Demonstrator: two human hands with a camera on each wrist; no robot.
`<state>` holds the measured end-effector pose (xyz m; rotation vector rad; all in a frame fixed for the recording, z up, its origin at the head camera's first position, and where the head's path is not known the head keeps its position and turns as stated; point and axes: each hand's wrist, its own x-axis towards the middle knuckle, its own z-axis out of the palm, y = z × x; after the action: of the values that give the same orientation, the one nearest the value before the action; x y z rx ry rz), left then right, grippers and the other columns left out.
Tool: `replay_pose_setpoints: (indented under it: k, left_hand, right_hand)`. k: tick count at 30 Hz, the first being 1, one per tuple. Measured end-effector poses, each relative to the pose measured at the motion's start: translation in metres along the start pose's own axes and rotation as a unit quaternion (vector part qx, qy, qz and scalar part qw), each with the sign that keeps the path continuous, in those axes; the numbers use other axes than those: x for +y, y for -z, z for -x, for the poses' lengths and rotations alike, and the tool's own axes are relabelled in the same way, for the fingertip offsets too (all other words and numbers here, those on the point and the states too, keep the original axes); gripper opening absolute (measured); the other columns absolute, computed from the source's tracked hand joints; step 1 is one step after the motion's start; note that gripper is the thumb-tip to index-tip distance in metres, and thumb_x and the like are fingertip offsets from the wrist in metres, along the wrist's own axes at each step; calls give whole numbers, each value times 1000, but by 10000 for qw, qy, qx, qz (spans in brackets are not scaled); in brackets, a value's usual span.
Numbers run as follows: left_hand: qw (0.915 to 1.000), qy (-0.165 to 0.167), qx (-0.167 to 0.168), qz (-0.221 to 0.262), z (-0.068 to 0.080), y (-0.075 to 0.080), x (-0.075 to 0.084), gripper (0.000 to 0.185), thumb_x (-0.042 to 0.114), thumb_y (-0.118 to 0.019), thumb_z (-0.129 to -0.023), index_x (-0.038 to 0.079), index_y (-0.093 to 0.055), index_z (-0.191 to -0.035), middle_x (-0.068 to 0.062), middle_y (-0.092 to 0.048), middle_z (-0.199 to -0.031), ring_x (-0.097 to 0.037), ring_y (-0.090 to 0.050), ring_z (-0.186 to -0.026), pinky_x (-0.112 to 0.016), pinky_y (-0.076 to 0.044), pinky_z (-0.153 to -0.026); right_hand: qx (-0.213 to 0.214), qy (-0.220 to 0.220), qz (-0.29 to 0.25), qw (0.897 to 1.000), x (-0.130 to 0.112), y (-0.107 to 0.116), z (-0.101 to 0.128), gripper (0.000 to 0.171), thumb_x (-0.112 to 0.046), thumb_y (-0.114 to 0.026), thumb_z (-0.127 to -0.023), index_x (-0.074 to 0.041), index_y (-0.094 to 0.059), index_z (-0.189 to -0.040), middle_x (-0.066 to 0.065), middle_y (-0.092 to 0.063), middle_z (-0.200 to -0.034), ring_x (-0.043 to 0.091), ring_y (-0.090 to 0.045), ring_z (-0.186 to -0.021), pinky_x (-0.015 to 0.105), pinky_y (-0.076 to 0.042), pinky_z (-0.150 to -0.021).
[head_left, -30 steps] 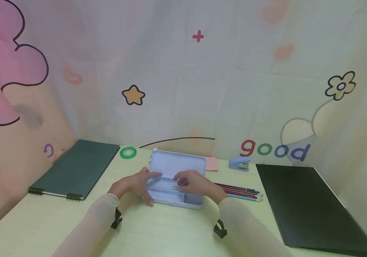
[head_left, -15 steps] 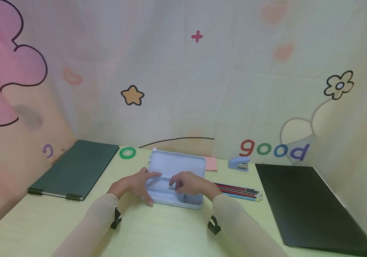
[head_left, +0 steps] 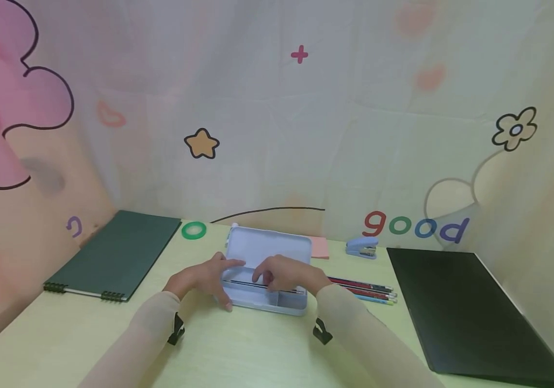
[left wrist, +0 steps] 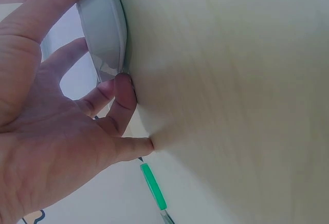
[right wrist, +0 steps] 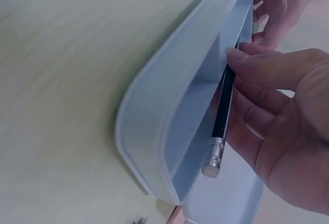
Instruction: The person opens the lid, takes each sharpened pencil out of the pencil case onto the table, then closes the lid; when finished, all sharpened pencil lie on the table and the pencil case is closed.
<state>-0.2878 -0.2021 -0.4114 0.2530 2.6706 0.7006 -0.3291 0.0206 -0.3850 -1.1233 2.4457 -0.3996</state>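
A pale blue pencil case (head_left: 267, 245) lies with its lid raised at the back; dividers split its tray. My left hand (head_left: 206, 275) holds the case's left end, thumb at the front corner and index finger reaching toward the hinge. In the left wrist view, fingertips press against the case wall (left wrist: 105, 23). Over the tray, my right hand (head_left: 286, 274) pinches a dark pencil (right wrist: 223, 106) between thumb and fingers. That pencil runs lengthwise along the case, its silver ferrule and eraser end at the right, above the small compartment.
Several pencils (head_left: 371, 290) lie to the right of the case. Behind are pink sticky notes (head_left: 320, 248), a blue stapler (head_left: 361, 248) and a green tape roll (head_left: 183, 230). A dark green spiral notebook (head_left: 117, 253) is at left, a black flat board (head_left: 471, 307) at right.
My right hand has shifted slightly left and lower over the tray. The pencil, hardly visible before, now shows along the case beneath it. My left hand stays in place.
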Motion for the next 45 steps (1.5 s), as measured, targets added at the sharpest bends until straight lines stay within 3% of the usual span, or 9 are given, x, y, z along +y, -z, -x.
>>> replay_pose_setpoints:
  k: [8,16,25,31,36,45]
  left_hand:
    - [9999,-119,-13,-43,-2,0,2,100,30,-95,-66,28,-43,-151,-12,-39,-127,-29,-45,-116,-54,-45,-101]
    - [10000,-53,-12,61,1,1,0,100,28,-94,-66,27,-43,-151,-14,-38,-132,-34,-42,-123,-58,-42,-104]
    - [9999,-43,2,151,-1,1,-2,101,27,-95,-65,26,-43,-152,-13,-37,-132,-34,-42,-123,-57,-42,-105]
    - [9998,-89,-17,155,1,2,-2,101,26,-95,-65,26,-43,-152,-13,-37,-129,-34,-42,-123,-57,-42,-104]
    - [9998,-110,12,160,2,1,-2,100,25,-95,-65,26,-44,-151,-13,-38,-128,-34,-42,-123,-59,-42,-104]
    - [9998,-114,-3,191,1,-1,-2,100,25,-95,-65,26,-44,-151,-13,-38,-127,-34,-42,-122,-58,-41,-105]
  right_hand:
    - [101,64,188,9998,8,16,21,34,2,-70,-87,-15,-74,-116,-3,-70,-91,12,-59,-83,27,-52,-79]
    - [485,-392,-12,9981,34,27,67,31,-3,-71,-89,-19,-74,-116,-4,-70,-100,15,-62,-92,32,-57,-84]
    - [656,-436,-139,9968,75,30,116,28,-2,-74,-87,-13,-75,-113,-1,-73,-100,13,-64,-88,28,-58,-82]
    - [786,-705,-303,9939,98,18,144,27,2,-73,-86,-9,-75,-111,0,-72,-101,13,-60,-85,32,-56,-86]
    - [863,-1135,-423,9889,109,5,153,26,6,-71,-86,-10,-75,-106,0,-69,-94,15,-58,-85,35,-56,-85]
    - [1242,-1123,-117,9858,117,-9,155,29,9,-71,-82,-9,-74,-105,-2,-63,-85,16,-54,-83,32,-51,-79]
